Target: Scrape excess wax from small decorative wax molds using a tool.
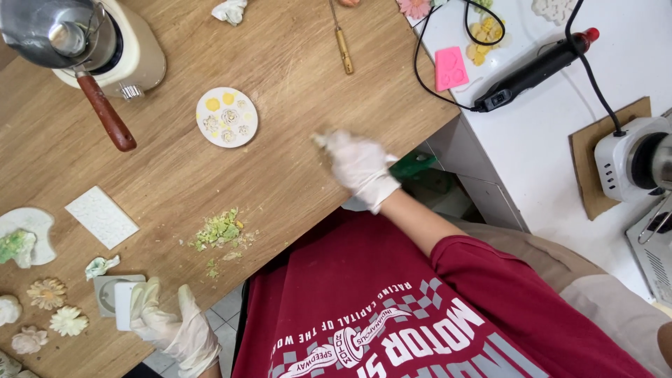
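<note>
Gloved and half curled, my left hand [171, 325] holds a small white rectangular piece [124, 305] by its right edge, over a square grey mould [108, 292] at the near edge of the table. My right hand [359, 166], also in a white glove, lies flat on the wood near the table's right edge with the fingers stretched toward the far left; it is blurred, and whether something small sits under the fingertips I cannot tell.

Both hands work on a wooden table [294, 77] with a pale oak grain, butted against a white counter [546, 133] on my right. Grey floor tiles show below the table edge, beside my red shirt.

That white piece runs lengthwise away from me, its long axis roughly upright in the view. It looks plain, flat and smooth, with rounded corners, and it covers the right part of the mould.

Between my hands lies a heap of green and yellow crumbs [219, 231]. Farther off sit a round white mould [227, 117] with flower cavities, a textured white mat [101, 216], and small cast flowers [47, 293] at the left. A black heat tool [535, 70] rests on the counter.
</note>
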